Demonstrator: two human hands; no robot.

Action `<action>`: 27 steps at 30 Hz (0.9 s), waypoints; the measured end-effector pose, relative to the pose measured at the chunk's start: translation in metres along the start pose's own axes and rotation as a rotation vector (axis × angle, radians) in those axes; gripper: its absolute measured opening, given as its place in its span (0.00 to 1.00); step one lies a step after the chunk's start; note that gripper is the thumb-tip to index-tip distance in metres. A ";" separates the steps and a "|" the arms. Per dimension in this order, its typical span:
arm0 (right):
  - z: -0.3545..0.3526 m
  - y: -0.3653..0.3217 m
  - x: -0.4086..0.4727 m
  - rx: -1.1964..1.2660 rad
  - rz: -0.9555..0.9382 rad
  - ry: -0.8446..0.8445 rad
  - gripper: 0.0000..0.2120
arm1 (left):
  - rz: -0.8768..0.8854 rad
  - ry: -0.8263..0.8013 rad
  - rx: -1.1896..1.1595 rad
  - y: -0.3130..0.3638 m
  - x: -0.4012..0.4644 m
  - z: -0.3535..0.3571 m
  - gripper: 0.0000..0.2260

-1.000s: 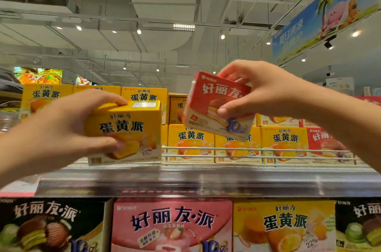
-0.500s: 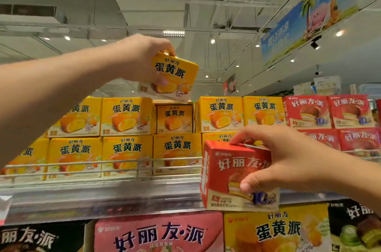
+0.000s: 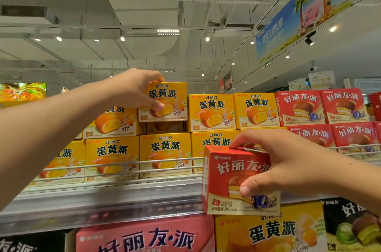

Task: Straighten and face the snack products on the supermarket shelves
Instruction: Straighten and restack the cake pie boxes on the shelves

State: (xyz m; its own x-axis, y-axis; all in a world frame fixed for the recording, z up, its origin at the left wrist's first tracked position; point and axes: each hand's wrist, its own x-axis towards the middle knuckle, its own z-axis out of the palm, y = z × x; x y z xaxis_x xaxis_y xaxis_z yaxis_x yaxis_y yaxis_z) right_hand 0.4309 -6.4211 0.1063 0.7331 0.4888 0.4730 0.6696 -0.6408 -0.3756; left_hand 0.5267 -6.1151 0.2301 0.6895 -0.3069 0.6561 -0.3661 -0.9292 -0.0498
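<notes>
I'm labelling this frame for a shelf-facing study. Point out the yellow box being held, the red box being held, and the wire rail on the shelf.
yellow box [image 3: 167, 95]: head view, on its printed front, upper middle.
red box [image 3: 233, 171]: head view, on its front face, left of the thumb.
wire rail [image 3: 103, 166]: head view, on the upper wire before the yellow boxes.

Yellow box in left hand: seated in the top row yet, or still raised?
Still raised. The yellow box gripped by the left hand sits higher than its row neighbours, a gap beneath it.

You're holding two: one yellow box [image 3: 165, 95] around 11 o'clock, one red box [image 3: 233, 171] around 4. Shelved, I count at least eight yellow packs [image 3: 211, 111], four red packs [image 3: 300, 107] — plus four big cartons [image 3: 144, 237] at 6.
</notes>
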 end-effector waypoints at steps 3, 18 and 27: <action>0.000 0.001 0.002 -0.014 -0.001 0.008 0.30 | -0.018 -0.047 0.096 0.000 -0.003 0.015 0.30; 0.001 -0.009 -0.012 -0.358 0.047 0.047 0.46 | 0.112 -0.031 0.355 0.004 -0.012 0.022 0.40; -0.012 0.004 -0.064 -0.331 0.219 0.161 0.41 | 0.448 -0.059 -0.755 0.144 -0.118 0.089 0.43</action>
State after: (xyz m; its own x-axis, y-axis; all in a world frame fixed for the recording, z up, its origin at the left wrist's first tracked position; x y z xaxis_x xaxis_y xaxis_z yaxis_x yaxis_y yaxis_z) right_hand 0.3850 -6.4621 0.0839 0.8080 0.2388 0.5386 0.4069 -0.8873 -0.2171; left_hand 0.4485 -6.2311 0.0782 0.4051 -0.6396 0.6533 -0.9112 -0.3408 0.2314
